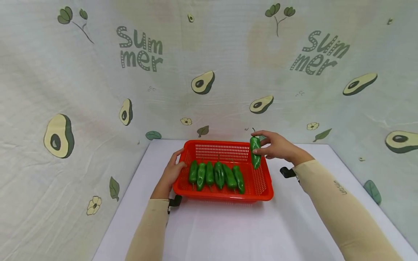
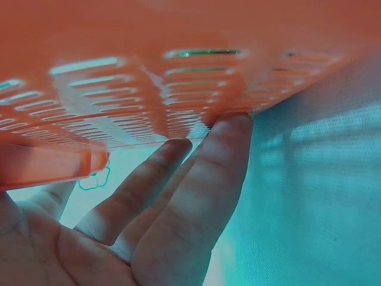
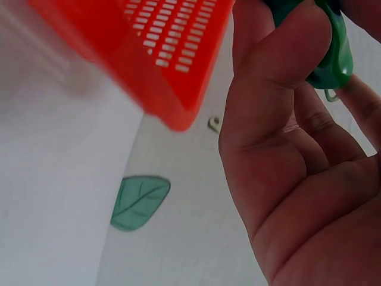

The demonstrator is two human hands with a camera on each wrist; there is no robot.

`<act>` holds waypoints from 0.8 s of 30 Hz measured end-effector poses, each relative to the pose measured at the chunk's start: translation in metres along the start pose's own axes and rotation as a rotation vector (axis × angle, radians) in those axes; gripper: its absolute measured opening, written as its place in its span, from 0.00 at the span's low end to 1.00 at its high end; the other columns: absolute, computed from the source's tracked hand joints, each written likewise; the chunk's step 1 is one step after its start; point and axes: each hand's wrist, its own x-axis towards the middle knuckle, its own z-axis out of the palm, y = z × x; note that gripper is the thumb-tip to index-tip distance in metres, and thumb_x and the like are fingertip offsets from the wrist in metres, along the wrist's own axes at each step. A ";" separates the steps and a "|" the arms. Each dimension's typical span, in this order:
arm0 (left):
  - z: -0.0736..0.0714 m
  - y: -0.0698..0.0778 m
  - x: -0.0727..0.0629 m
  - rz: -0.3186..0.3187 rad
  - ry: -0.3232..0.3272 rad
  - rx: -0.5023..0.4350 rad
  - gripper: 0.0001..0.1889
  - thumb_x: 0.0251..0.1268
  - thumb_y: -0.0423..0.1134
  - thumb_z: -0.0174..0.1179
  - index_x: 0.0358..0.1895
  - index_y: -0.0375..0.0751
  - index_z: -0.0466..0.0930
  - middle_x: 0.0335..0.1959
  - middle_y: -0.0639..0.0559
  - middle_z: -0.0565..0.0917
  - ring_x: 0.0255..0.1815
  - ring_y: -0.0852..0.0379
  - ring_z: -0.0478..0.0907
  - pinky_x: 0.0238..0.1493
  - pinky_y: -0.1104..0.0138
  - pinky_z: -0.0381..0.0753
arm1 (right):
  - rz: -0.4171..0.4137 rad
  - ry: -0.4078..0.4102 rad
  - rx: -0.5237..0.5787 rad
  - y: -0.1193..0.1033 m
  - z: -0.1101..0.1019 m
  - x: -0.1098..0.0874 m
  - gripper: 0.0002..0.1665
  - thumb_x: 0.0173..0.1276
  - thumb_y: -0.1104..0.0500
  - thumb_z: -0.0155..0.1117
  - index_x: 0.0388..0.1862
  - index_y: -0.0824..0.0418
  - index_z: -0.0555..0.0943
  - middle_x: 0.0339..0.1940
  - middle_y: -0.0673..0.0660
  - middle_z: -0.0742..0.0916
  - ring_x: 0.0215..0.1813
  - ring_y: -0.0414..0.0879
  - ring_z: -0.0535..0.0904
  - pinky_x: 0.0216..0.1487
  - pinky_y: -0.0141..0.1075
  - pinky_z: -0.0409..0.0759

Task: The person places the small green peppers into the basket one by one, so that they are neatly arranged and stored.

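Note:
A red plastic basket point(image 1: 225, 194) with slotted walls stands on the white table. Several green peppers point(image 1: 209, 174) lie side by side across its floor, mostly left of its middle. My left hand point(image 1: 170, 174) holds the basket by its left side, thumb over the rim. In the left wrist view, its fingers point(image 2: 196, 185) reach along the outside of the slotted wall. Above the basket's back right corner, my right hand point(image 1: 277, 145) pinches another green pepper point(image 1: 255, 154) between thumb and fingers, stem upward. The right wrist view shows only part of this pepper point(image 3: 336, 56) behind the fingers.
A pale cloth point(image 1: 228, 54) printed with avocados, leaves and lettering hangs behind the table and along both sides. The white tabletop point(image 1: 228, 232) extends in front of the basket and to its left and right. Each wrist wears a dark strapped device.

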 end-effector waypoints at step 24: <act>0.000 -0.003 0.005 -0.019 0.013 -0.024 0.36 0.70 0.39 0.56 0.78 0.75 0.65 0.77 0.48 0.67 0.65 0.41 0.77 0.56 0.49 0.86 | -0.131 -0.058 -0.039 -0.015 0.086 0.065 0.46 0.60 0.48 0.84 0.75 0.50 0.73 0.52 0.57 0.89 0.55 0.53 0.85 0.54 0.48 0.87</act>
